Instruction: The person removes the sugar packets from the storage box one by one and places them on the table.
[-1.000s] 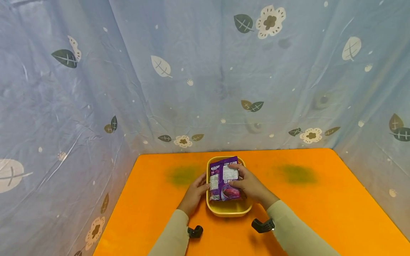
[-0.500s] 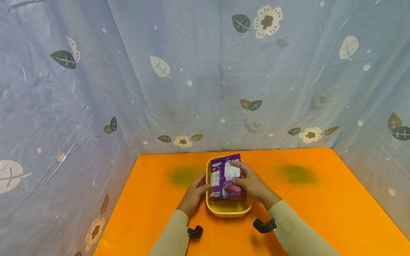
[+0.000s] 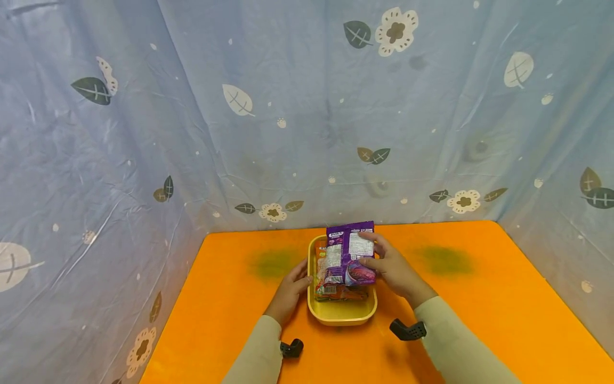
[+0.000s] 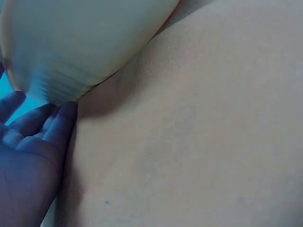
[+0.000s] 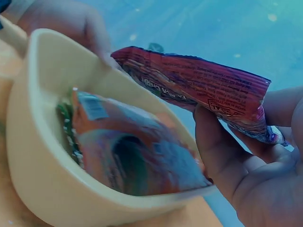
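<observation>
A purple candy bag (image 3: 352, 253) with a printed back panel is gripped along its right edge by my right hand (image 3: 395, 272). Raised and tilted, it overhangs the far right part of a yellow plastic bin (image 3: 341, 322). In the right wrist view the bag (image 5: 194, 85) appears edge-on above the rim, pinched between thumb and fingers. An orange-red snack bag (image 5: 137, 151) lies inside the bin, with a green package edge (image 5: 68, 127) beneath it. My left hand (image 3: 290, 290) holds the bin's left wall, thumb at the rim and fingers outside.
The bin stands on an orange tabletop (image 3: 230, 320) near its back edge. Blue patterned curtains (image 3: 288, 133) hang behind the table and on both sides. A black wrist camera (image 3: 408, 329) sticks out from the right sleeve, and another (image 3: 291, 348) from the left.
My right hand has lifted the purple candy bag up and to the right, off the orange-red bag, which now shows in the bin. The left hand has stayed in place.
</observation>
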The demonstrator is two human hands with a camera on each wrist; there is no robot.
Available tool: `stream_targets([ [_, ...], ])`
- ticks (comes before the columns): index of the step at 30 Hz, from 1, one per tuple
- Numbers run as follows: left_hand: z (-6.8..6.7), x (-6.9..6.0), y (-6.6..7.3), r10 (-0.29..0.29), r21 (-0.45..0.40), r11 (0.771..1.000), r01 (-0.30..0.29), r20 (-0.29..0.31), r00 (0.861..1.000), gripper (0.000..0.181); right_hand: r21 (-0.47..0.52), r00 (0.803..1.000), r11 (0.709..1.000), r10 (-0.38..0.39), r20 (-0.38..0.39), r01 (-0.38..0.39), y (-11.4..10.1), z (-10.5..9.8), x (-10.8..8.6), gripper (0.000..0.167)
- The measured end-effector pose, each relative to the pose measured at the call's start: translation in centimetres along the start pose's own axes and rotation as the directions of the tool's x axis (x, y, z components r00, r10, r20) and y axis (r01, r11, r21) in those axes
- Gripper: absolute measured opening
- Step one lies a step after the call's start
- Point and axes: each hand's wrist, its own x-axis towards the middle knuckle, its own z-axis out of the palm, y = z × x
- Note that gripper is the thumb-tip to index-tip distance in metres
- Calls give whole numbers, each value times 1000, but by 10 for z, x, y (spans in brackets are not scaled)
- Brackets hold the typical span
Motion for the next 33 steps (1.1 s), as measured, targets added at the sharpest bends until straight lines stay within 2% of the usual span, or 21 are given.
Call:
stream_targets([
  [16,-2,0,-1,-20,-10,1000,20,-3,1000,66,75,996,995,-62,-71,67,-7,-45,-8,70],
  [33,-2,-1,1,-22,10,1000,22,-12,1000,66,140,987,986,-68,-148,89,-1,-81,-17,70],
])
